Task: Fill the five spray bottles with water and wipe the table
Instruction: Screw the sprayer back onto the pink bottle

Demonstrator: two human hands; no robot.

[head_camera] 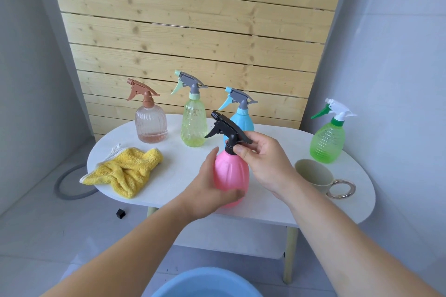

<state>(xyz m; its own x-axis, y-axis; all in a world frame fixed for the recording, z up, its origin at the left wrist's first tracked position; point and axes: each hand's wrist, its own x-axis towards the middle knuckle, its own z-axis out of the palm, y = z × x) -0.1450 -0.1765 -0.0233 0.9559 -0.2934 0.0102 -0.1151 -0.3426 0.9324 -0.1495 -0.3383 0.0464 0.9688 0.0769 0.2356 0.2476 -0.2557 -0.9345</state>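
Note:
A pink spray bottle [232, 171] with a black trigger head [226, 129] is at the front of the white oval table [178, 171]. My left hand [212, 188] grips its body, and my right hand [263, 159] pinches the black collar at its neck. Behind stand a clear bottle with a brown head [150, 125], a yellow-green bottle [194, 125] and a blue bottle [241, 113], the last partly hidden by the pink one. A green bottle with a white head [328, 140] stands at the right. A crumpled yellow cloth [125, 171] lies at the left.
A cream cup [313, 172] with a shiny ring handle lies on its side by my right wrist. A blue basin [205, 283] sits on the floor below me. A grey hose loop [70, 185] and a small black cap [120, 213] lie on the floor at the left. Wooden slats back the table.

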